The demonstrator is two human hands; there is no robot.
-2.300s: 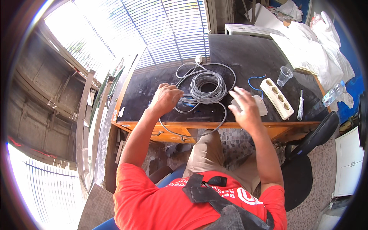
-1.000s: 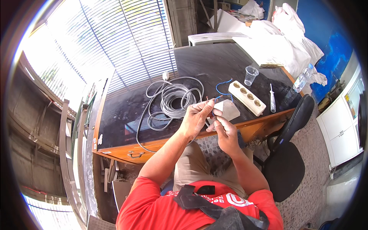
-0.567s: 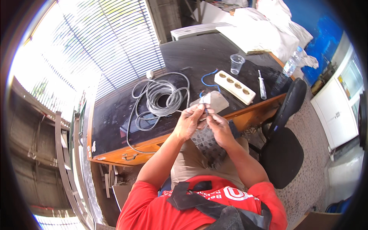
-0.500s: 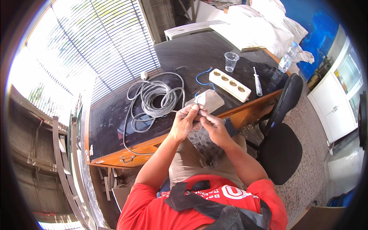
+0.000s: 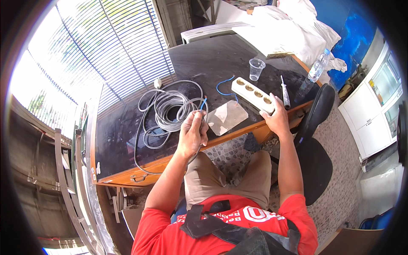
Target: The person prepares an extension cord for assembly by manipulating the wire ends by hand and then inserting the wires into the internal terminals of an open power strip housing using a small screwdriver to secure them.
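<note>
My left hand (image 5: 192, 134) is closed on the end of a grey cable, above the desk's front edge. Blue wire (image 5: 204, 103) sticks up past its fingers. The rest of that cable lies in a loose coil (image 5: 159, 112) just left of the hand, with a white plug (image 5: 157, 83) at the far side. My right hand (image 5: 277, 117) grips the near right end of a cream power strip (image 5: 245, 89) with several sockets, thumb on top. Between the hands lies a flat greyish-brown piece of card (image 5: 228, 120), and behind it a loose blue wire (image 5: 220, 89).
A screwdriver (image 5: 285, 94) lies right of the strip on the dark desk (image 5: 199, 59). Behind stand a clear plastic cup (image 5: 256, 71) and a water bottle (image 5: 318, 66). A black chair (image 5: 312, 165) is close on the right; a slatted window (image 5: 114, 46) is at the left.
My hands were together at the cable end in the middle. The left has moved left with the cable; the right has let go and moved right, taking hold of the power strip.
</note>
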